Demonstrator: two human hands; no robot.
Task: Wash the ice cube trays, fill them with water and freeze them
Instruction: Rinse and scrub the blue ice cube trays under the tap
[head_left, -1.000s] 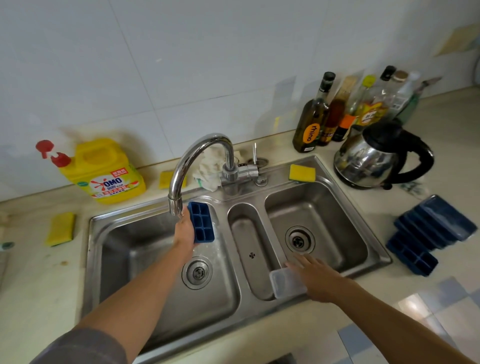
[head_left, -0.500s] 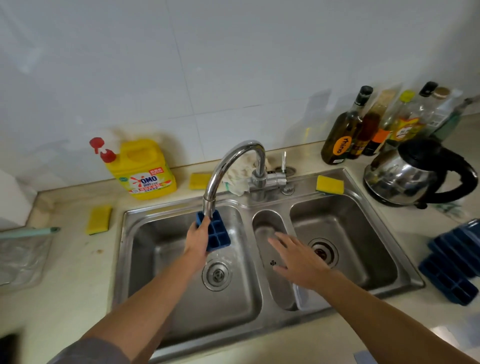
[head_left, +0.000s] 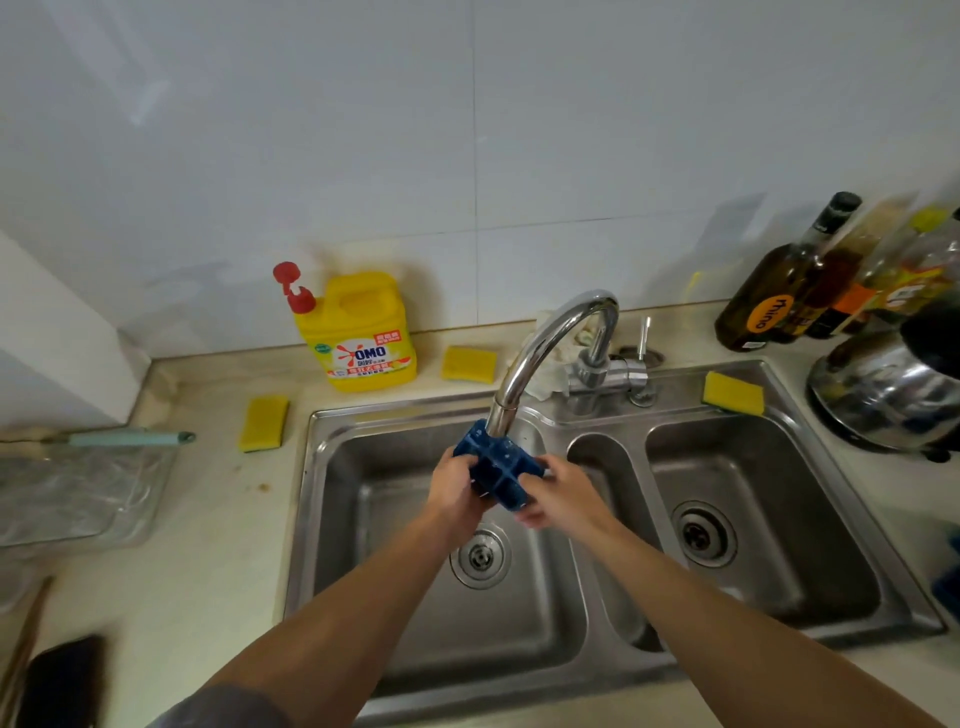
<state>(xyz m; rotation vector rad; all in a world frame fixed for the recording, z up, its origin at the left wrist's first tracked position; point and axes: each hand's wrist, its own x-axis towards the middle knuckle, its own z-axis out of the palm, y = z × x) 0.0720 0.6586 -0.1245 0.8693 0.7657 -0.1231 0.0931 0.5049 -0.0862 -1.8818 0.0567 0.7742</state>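
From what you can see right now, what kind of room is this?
Most likely a home kitchen: a steel sink with a curved tap, a yellow dish soap jug, and oil bottles beside a metal kettle at the right.

Your ice cube tray (head_left: 498, 475) was dark blue, gridded in square cells. The detergent jug (head_left: 363, 332) was bright yellow, its pump (head_left: 293, 288) red, its label red and white. Three sponges (head_left: 263, 422) (head_left: 469, 364) (head_left: 733, 393) were yellow, the sink (head_left: 374, 545) silver-grey, the worktop (head_left: 218, 545) cream, the wall tiles (head_left: 571, 156) pale grey.
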